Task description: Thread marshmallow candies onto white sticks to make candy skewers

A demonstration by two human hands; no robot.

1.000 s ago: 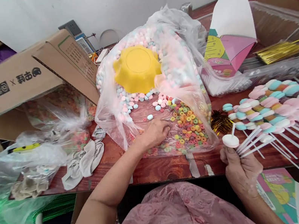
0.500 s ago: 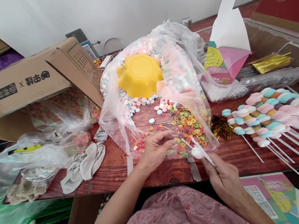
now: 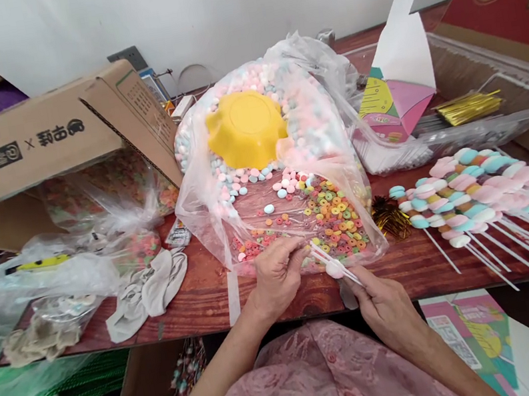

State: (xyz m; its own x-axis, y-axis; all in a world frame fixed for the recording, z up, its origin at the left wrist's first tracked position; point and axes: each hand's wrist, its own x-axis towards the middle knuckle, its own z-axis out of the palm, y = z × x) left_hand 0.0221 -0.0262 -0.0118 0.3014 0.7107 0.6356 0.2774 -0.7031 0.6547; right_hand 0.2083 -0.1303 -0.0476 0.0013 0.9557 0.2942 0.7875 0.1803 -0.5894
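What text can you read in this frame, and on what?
"X": on the cardboard box, between a dark logo block and characters I cannot read.
Too small to read: the printed grid on the box flap; the print on the pink carton.
Blurred: the leaflet at bottom right.
No print: the sticks in the right hand.

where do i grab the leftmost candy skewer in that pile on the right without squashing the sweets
Grip its bare white stick, coming in from the near edge of the table. The sweets sit bunched at the far end, pressed against the neighbouring skewers. The sticks fan out toward you with gaps between them, so fingers should fit there.
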